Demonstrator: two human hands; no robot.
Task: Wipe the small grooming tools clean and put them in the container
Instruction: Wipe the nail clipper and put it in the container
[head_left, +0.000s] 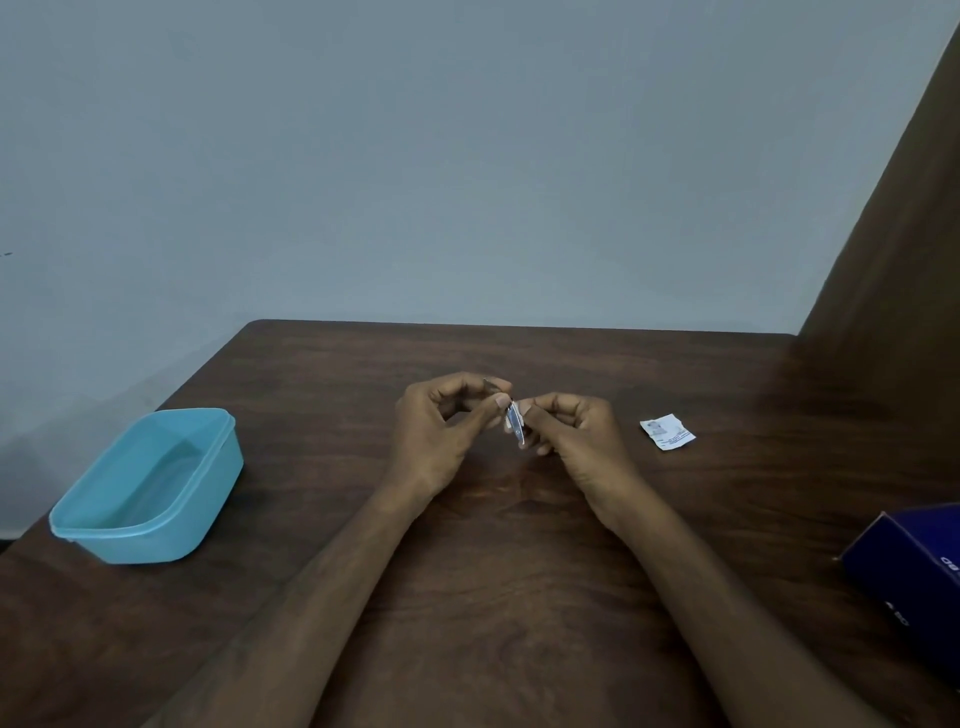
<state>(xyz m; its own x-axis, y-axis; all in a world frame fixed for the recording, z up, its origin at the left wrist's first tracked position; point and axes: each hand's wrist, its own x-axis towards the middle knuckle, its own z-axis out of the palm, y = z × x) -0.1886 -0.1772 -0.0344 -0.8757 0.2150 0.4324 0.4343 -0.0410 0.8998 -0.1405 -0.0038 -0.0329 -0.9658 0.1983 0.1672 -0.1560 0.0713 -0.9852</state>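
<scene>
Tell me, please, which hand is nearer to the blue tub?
The left hand. It is at the table's middle, to the right of the blue tub; the right hand is farther right, with a small metal tool between both hands.

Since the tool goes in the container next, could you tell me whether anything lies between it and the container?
Nothing visible does. The tool is held between both hands above mid-table; the container sits open to the left, with only bare table between. The left hand is on that side.

Container (148, 488) turquoise; table (493, 571) dark woodgrain; box (909, 582) navy
</scene>
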